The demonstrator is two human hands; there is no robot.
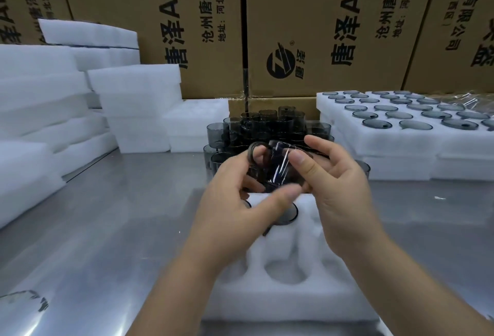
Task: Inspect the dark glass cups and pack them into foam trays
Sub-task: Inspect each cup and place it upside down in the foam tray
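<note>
Both the left hand [232, 188] and right hand [339, 183] grip one smooth dark glass cup [275, 167] above the pitted white foam tray [288, 290].

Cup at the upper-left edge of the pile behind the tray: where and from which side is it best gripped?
Its upper wall, pinched across the rim from above and the left, I'd judge. The cup stands upright, mouth up, at the pile's left edge; other cups crowd its other sides. The left hand and right hand hold another cup.
</note>
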